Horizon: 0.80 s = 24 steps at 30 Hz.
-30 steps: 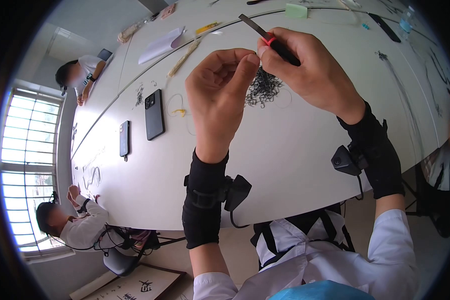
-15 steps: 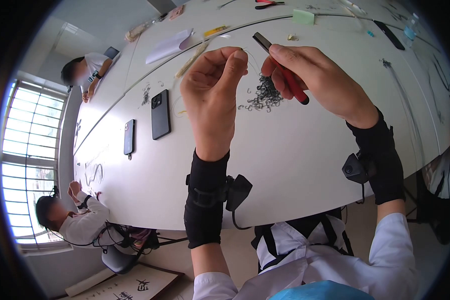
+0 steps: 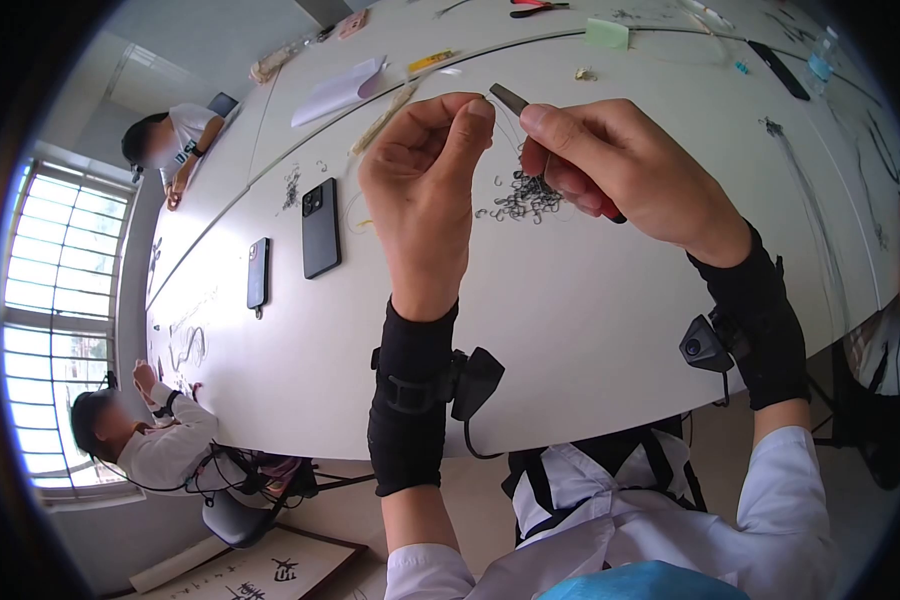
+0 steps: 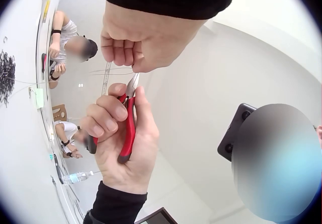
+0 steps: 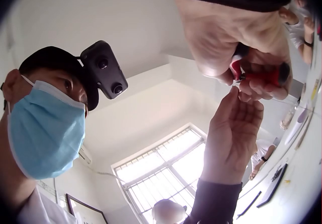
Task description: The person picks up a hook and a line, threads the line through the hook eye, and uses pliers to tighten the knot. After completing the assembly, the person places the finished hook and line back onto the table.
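My left hand (image 3: 420,190) pinches a thin line between thumb and index finger; anything smaller there is too small to tell. My right hand (image 3: 635,175) grips red-handled pliers (image 4: 132,128), their jaws close beside the left fingertips. The left wrist view shows the line (image 4: 114,73) running sideways from the pinch, and the plier tips just below the left hand (image 4: 151,35). Whether the tips touch the line I cannot tell. Beneath the hands, a pile of small dark hooks (image 3: 530,200) lies on the white table (image 3: 570,310).
Two phones (image 3: 321,228) (image 3: 258,272) lie left of my left hand. Farther back are a paper sheet (image 3: 338,92), a yellow item (image 3: 430,61), another pair of pliers (image 3: 538,9), a green note (image 3: 607,35) and a bottle (image 3: 821,60). Two people sit at the left.
The pliers have turned in my right hand, and their tips have come left to the left fingertips. My left hand moved slightly left in view, keeping its pinch.
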Each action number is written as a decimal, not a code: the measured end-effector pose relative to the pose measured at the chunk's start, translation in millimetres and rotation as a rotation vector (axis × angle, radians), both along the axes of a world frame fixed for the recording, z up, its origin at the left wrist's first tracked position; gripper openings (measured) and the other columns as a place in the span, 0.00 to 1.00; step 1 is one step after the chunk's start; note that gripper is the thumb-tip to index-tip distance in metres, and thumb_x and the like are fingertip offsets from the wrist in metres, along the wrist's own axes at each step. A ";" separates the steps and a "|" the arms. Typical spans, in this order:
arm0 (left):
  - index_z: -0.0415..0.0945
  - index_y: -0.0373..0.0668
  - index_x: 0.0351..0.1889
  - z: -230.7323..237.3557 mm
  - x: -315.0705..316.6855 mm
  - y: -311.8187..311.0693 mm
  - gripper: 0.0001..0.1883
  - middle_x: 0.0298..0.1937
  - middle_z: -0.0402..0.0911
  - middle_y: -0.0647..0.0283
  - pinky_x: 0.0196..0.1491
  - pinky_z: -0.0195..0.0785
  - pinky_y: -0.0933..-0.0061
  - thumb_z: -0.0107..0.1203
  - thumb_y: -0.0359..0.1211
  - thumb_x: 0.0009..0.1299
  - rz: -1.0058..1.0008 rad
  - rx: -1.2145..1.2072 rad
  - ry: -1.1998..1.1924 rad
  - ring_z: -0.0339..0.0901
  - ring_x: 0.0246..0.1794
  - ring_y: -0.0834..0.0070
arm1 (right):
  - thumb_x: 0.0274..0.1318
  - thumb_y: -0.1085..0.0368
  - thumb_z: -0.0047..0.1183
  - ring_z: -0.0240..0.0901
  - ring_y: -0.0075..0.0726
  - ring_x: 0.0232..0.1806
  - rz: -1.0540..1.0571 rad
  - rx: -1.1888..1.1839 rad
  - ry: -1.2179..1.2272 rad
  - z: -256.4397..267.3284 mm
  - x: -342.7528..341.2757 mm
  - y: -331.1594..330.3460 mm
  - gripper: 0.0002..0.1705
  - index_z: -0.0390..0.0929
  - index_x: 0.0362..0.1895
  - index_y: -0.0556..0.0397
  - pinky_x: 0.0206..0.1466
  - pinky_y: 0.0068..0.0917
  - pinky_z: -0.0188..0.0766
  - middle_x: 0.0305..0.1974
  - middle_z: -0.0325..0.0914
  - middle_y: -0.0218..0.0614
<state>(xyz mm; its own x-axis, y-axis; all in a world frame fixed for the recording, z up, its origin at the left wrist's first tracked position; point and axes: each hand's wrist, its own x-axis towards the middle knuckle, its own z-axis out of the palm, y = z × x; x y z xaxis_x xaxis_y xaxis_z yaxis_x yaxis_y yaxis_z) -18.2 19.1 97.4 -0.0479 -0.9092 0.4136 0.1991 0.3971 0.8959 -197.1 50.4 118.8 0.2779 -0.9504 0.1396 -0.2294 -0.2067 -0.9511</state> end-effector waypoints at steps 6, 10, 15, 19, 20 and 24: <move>0.82 0.30 0.42 -0.2 -0.2 -0.9 0.09 0.36 0.85 0.61 0.47 0.73 0.77 0.63 0.28 0.71 -0.033 0.005 0.050 0.80 0.36 0.78 | 0.74 0.43 0.44 0.59 0.19 0.15 -0.023 -0.058 0.047 -5.3 -0.5 -2.5 0.32 0.81 0.28 0.57 0.22 0.21 0.59 0.13 0.64 0.24; 0.82 0.31 0.45 -1.7 3.4 -2.3 0.09 0.39 0.85 0.59 0.51 0.76 0.70 0.62 0.28 0.72 -0.051 -0.001 0.028 0.83 0.38 0.73 | 0.74 0.43 0.44 0.58 0.18 0.16 -0.017 -0.009 0.000 0.8 2.3 2.7 0.31 0.79 0.28 0.56 0.21 0.20 0.55 0.15 0.64 0.23; 0.82 0.30 0.44 -0.1 1.3 -0.8 0.09 0.37 0.85 0.60 0.49 0.75 0.73 0.62 0.28 0.71 -0.041 0.011 0.048 0.81 0.37 0.76 | 0.75 0.44 0.42 0.61 0.19 0.16 0.000 -0.031 -0.046 -5.6 4.2 0.1 0.31 0.79 0.29 0.57 0.21 0.20 0.57 0.16 0.66 0.25; 0.81 0.29 0.41 0.2 -0.4 -1.7 0.10 0.35 0.85 0.62 0.44 0.72 0.81 0.63 0.29 0.70 -0.031 0.010 0.065 0.79 0.35 0.81 | 0.75 0.45 0.42 0.61 0.18 0.16 0.012 -0.020 -0.030 -4.3 4.9 0.0 0.30 0.79 0.29 0.57 0.21 0.20 0.57 0.16 0.67 0.25; 0.81 0.29 0.41 -0.2 0.0 -2.1 0.10 0.34 0.85 0.62 0.44 0.72 0.81 0.63 0.29 0.70 -0.033 0.007 0.060 0.79 0.35 0.81 | 0.75 0.45 0.42 0.60 0.17 0.17 0.019 -0.014 -0.032 -4.6 4.9 0.1 0.30 0.80 0.30 0.57 0.21 0.19 0.55 0.16 0.67 0.25; 0.81 0.29 0.41 0.4 -0.9 -1.0 0.10 0.34 0.84 0.62 0.45 0.72 0.81 0.63 0.29 0.70 -0.025 0.003 0.058 0.79 0.35 0.81 | 0.74 0.44 0.43 0.59 0.18 0.16 -0.007 -0.015 0.005 -2.9 4.7 0.8 0.31 0.80 0.29 0.58 0.21 0.20 0.57 0.16 0.66 0.25</move>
